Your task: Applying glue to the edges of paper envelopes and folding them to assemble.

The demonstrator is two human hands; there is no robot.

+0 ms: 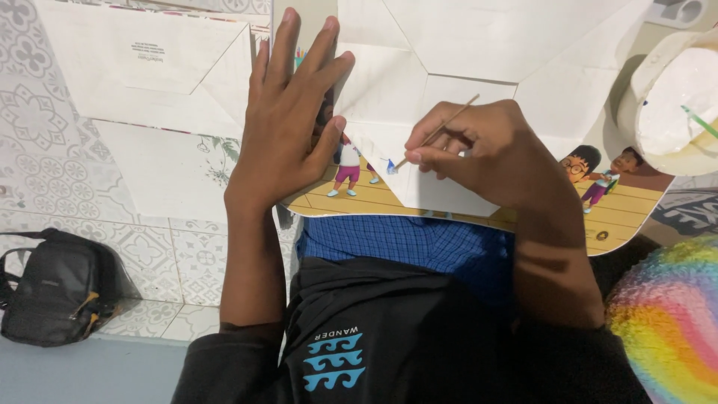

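My left hand [288, 120] lies flat, fingers spread, pressing on a folded white paper sheet [464, 52] and the colourful cartoon-printed board [374, 196] beneath it, which rests on my lap. My right hand [479, 153] pinches a thin wooden stick [441, 129], its tip touching the edge of the white paper near a small blue mark. The white paper has folded creases forming angled flaps.
A white envelope-like paper piece [149, 63] lies on the patterned tile floor [45, 150] at the left. A black bag [52, 288] sits at the lower left. A white container of paste [677, 97] stands at the upper right. A rainbow-coloured fuzzy item [666, 322] is at the lower right.
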